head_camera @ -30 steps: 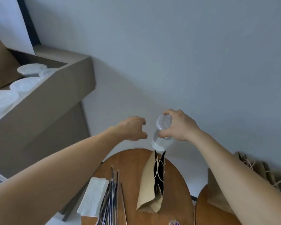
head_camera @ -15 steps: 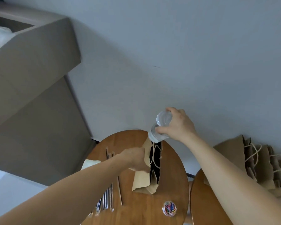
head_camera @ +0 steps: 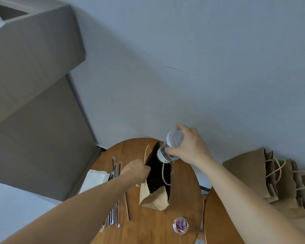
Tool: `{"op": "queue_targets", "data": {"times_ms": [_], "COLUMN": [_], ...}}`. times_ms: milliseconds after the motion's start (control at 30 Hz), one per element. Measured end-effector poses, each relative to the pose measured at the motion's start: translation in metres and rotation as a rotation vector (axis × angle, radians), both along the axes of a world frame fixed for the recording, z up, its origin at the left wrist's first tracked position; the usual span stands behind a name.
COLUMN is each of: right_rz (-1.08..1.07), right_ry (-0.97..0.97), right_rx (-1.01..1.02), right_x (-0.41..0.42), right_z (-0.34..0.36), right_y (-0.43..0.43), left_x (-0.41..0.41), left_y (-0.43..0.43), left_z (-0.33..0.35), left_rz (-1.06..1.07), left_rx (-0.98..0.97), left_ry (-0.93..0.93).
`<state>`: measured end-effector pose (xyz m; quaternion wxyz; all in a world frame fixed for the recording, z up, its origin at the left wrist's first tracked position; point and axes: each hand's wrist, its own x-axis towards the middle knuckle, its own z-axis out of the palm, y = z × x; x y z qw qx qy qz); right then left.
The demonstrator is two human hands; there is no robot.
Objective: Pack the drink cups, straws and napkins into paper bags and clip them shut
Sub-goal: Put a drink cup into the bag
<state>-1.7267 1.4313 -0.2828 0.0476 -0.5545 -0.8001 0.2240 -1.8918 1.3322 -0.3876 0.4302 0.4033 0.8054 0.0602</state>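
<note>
Packing step: loading a cup into a bag. At centre frame a brown paper bag (head_camera: pixel 154 198) stands on the round wooden counter (head_camera: pixel 148 229) with its mouth open and its inside dark.

The left hand (head_camera: pixel 136 170) comes in from the lower left. Its fingers (head_camera: pixel 144 169) are curled over the left rim of the bag, pinching the paper and pulling the mouth wide. The right hand (head_camera: pixel 190 148) is wrapped round a clear lidded cup (head_camera: pixel 169 147), with the thumb on the near side and the other fingers over the lid end. The cup is tilted, base pointing down and left. It sits at the far end of the bag's mouth, just by the rope handle and not yet inside.

Wrapped straws (head_camera: pixel 115 175) and a stack of napkins (head_camera: pixel 95 180) lie on the counter to the left of the bag. A small clear tub of coloured paper clips (head_camera: pixel 180 225) sits below it. Spare bags (head_camera: pixel 280 180) lean against the wall at the right edge, behind a second counter (head_camera: pixel 217 219). A cardboard box (head_camera: pixel 33 59) fills the upper left.

Judged stage: early, since only the first item is being loaded and the straws, napkins and clips appear untouched. The next move calls for righting the cup so that its base goes down first, then lowering it clear of the handle while the left hand holds the rim apart. A tilted drop could snag the handle or tip the light bag.
</note>
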Motion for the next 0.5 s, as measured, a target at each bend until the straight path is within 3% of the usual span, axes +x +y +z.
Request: {"op": "queue_targets", "data": {"times_ms": [300, 500], "right_rz": [0.712, 1.006], "right_ry": [-0.384, -0.34], "right_rx": [0.25, 0.365], "right_x": [-0.007, 0.011], "right_z": [0.01, 0.011], "right_y": [-0.027, -0.034], "left_x": [-0.004, -0.007], "left_y": [-0.005, -0.005], "left_z": [-0.003, -0.004], "left_rz": [0.001, 0.028], "left_rx": [-0.019, -0.017], "left_ry": [-0.134, -0.167]}}
